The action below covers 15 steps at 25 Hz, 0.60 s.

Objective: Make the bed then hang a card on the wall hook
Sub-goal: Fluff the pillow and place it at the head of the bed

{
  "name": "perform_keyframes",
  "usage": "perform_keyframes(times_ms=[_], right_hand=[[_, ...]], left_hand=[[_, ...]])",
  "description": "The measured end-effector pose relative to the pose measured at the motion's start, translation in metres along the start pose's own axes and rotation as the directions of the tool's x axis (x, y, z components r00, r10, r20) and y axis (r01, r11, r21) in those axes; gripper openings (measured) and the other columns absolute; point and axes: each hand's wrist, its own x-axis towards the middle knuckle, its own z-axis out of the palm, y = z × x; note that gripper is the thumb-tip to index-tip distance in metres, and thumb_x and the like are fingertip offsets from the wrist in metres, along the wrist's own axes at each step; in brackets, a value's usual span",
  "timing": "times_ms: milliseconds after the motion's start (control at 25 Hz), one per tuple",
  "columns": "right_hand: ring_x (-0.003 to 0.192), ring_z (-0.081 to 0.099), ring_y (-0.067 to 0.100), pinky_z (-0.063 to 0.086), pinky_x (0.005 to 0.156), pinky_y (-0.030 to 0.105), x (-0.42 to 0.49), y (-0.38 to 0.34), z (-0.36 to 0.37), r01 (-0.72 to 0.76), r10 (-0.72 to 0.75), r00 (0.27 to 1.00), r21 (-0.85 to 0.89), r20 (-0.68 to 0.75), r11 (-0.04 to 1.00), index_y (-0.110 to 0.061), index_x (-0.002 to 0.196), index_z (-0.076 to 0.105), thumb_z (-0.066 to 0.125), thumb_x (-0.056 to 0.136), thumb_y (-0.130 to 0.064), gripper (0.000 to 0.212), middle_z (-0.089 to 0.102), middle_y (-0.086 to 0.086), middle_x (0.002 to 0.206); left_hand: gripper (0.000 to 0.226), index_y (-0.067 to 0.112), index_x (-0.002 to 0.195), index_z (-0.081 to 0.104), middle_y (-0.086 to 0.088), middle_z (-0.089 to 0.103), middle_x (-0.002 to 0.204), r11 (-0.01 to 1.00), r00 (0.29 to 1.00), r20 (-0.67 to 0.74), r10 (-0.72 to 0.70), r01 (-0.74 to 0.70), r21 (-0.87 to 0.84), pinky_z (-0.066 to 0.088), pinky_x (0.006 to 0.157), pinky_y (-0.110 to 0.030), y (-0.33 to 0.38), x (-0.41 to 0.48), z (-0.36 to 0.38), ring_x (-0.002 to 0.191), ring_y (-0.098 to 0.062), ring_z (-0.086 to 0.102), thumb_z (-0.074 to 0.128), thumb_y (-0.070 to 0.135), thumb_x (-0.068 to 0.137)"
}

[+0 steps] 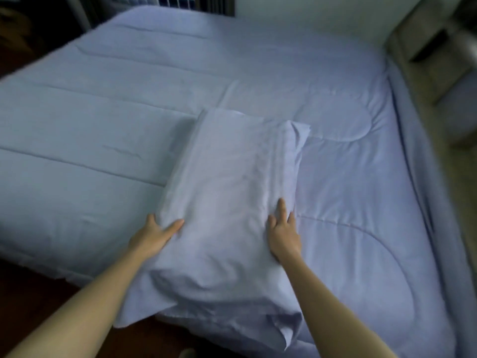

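A pale lilac pillow [227, 192] lies lengthwise on the bed, its near end hanging over the front edge. The bed is covered by a smooth lilac quilted comforter [103, 120]. My left hand [154, 235] grips the pillow's left side, thumb on top and fingers tucked under the edge. My right hand [282, 232] lies on the pillow's right side with fingers stretched forward along its seam. No card or wall hook is in view.
A beige upholstered headboard [423, 104] runs along the bed's right side. Dark wooden floor [31, 288] shows at the lower left. A white wall [309, 11] and a white rail [175, 1] stand beyond the far edge of the bed.
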Motion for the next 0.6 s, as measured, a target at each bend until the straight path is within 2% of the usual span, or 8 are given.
perform_keyframes(times_ms=[80,160,280,360,440,480,600], right_hand=[[0.138,0.036,0.032,0.037,0.098,0.042,-0.027,0.017,0.005,-0.071,0.072,0.997,0.100,-0.006,0.992,-0.033,0.152,0.004,0.028,0.098,-0.046,0.061,0.021,0.008,0.159],[0.131,0.043,0.036,0.037,0.103,0.044,-0.057,0.028,0.013,-0.169,0.175,0.984,0.184,-0.018,0.968,-0.021,0.152,0.014,0.030,0.097,-0.051,0.065,0.036,0.015,0.151],[0.124,0.049,0.038,0.038,0.100,0.042,-0.081,0.030,0.024,-0.319,0.337,0.939,0.198,-0.065,0.927,-0.003,0.141,0.035,0.032,0.096,-0.055,0.069,0.049,0.024,0.137],[0.122,0.051,0.039,0.040,0.098,0.040,-0.084,0.023,0.020,-0.368,0.389,0.918,0.212,-0.070,0.905,0.003,0.131,0.045,0.037,0.096,-0.052,0.066,0.053,0.025,0.133],[0.120,0.052,0.038,0.041,0.098,0.038,-0.080,0.014,0.007,-0.322,0.341,0.939,0.240,-0.038,0.916,0.005,0.124,0.053,0.041,0.098,-0.040,0.053,0.056,0.025,0.130],[0.119,0.053,0.038,0.041,0.095,0.036,-0.077,0.011,-0.001,-0.288,0.302,0.953,0.247,-0.018,0.925,0.005,0.122,0.056,0.042,0.099,-0.035,0.048,0.058,0.023,0.128],[0.108,0.059,0.034,0.044,0.088,0.036,-0.078,0.008,-0.018,-0.178,0.203,0.978,0.314,-0.048,0.933,0.003,0.107,0.064,0.049,0.096,-0.029,0.038,0.065,0.021,0.112]], left_hand=[[0.119,0.009,0.134,0.036,-0.022,0.053,0.135,0.997,0.998,0.062,-0.008,0.013,-0.074,0.044,0.101,-0.044,-0.017,-0.010,-0.002,0.121,-0.037,0.055,0.057,0.086,0.044],[0.127,0.006,0.135,0.038,-0.020,0.054,0.135,0.993,0.995,0.103,0.018,-0.006,-0.117,0.046,0.101,-0.042,-0.033,-0.010,-0.001,0.120,-0.035,0.056,0.064,0.082,0.036],[0.112,0.003,0.133,0.045,-0.020,0.057,0.132,0.987,0.986,0.151,0.066,-0.042,-0.158,0.047,0.100,-0.040,-0.040,-0.008,-0.001,0.119,-0.033,0.058,0.075,0.071,0.049],[0.107,0.005,0.124,0.059,-0.017,0.064,0.124,0.979,0.980,0.174,0.098,-0.063,-0.195,0.049,0.099,-0.040,-0.042,-0.004,-0.003,0.114,-0.030,0.062,0.073,0.074,0.043],[0.103,0.005,0.120,0.063,-0.017,0.064,0.124,0.977,0.977,0.180,0.113,-0.076,-0.201,0.049,0.098,-0.040,-0.037,-0.004,-0.008,0.113,-0.031,0.062,0.069,0.074,0.044],[0.094,0.005,0.120,0.063,-0.017,0.063,0.126,0.976,0.978,0.178,0.107,-0.070,-0.204,0.049,0.098,-0.038,-0.033,-0.007,-0.012,0.113,-0.031,0.061,0.072,0.069,0.051],[0.058,0.008,0.115,0.067,-0.014,0.065,0.120,0.953,0.962,0.246,0.121,-0.043,-0.301,0.047,0.091,-0.032,-0.027,-0.009,-0.018,0.108,-0.028,0.062,0.079,0.041,0.069]])
